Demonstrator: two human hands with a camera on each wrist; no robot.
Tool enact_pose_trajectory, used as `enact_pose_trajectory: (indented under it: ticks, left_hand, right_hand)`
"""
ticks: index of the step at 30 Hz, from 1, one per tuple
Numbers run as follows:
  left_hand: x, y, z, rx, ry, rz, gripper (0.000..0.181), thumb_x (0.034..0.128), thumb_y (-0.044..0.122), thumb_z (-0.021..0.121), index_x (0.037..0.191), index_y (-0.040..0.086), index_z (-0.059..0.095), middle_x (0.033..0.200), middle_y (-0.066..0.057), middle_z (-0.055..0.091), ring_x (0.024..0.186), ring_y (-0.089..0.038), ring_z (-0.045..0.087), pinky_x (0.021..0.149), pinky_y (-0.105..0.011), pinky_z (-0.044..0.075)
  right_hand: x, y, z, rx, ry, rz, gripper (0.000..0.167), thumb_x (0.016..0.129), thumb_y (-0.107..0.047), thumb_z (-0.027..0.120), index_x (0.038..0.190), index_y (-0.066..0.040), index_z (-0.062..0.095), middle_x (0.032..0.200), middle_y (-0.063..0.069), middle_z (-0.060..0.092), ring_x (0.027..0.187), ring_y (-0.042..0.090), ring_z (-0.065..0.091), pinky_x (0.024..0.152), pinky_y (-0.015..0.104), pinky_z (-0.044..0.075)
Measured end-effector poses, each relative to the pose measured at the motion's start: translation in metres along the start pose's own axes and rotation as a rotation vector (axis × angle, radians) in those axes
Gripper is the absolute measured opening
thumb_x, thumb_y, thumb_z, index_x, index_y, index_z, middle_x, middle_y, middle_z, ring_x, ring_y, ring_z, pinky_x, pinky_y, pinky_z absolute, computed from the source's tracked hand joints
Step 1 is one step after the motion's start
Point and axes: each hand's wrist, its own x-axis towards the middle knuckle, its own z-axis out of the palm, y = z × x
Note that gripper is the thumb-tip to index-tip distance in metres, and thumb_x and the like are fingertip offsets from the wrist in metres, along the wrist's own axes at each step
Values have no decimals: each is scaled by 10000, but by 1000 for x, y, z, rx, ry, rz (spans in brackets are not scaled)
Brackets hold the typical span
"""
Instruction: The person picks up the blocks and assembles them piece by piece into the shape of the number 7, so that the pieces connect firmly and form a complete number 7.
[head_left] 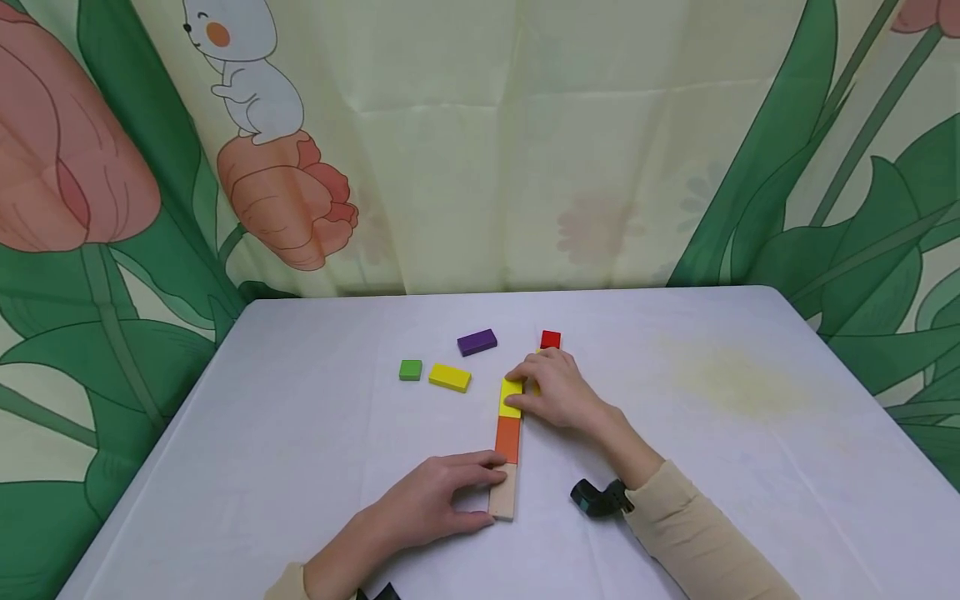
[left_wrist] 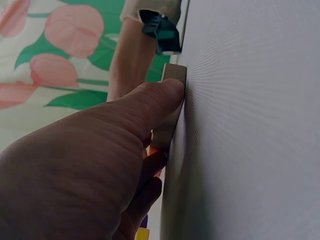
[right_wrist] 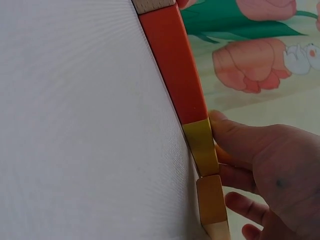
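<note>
On the worktop [head_left: 225, 483], the left hand [head_left: 431, 500], fingers extended, touches the plain wooden block [head_left: 502, 497] to its right; end to end beyond it lie the orange block [head_left: 507, 439] and yellow block [head_left: 509, 405], long axes pointing toward the worktop's far edge; the right hand [head_left: 555, 387], nearer that edge, pinches the yellow block from the right.

Head view faces forward-down from above; close, low wrist views share the wooden block [head_left: 503, 495].

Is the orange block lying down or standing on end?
Lying down: the head view shows the orange block lengthwise on the tabletop, between the plain wooden block and a yellow block.
</note>
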Motion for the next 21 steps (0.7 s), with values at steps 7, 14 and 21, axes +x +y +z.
enact_pose_trajectory:
  ticks: [7, 14, 21]
  left_hand:
    - [-2, 2, 1, 9, 0, -2, 429, 892, 223, 802, 1291, 107, 697, 1406, 42, 588, 1294, -99, 540, 1026, -269, 457]
    - [-2, 2, 1, 13, -14, -9, 422, 897, 228, 797, 1294, 123, 697, 1394, 51, 593, 1279, -91, 548, 1021, -263, 460]
    - [-1, 2, 1, 3, -22, -22, 431, 896, 237, 800, 1302, 138, 694, 1400, 62, 586, 1292, -89, 537, 1025, -272, 459]
  right_hand:
    - [-3, -3, -1, -7, -8, 9, 331, 881, -304, 792, 1152, -117, 758, 1082, 21, 691, 1250, 346, 449, 1114, 575, 254]
    - [-7, -5, -3, -10, -8, 4, 326, 875, -302, 799, 1139, -114, 764, 1040, 4, 690, 1248, 346, 448, 1112, 580, 253]
    - [-6, -4, -3, -7, -5, -10, 326, 876, -308, 798, 1136, -116, 765, 1055, 0, 700, 1244, 342, 446, 1118, 574, 230]
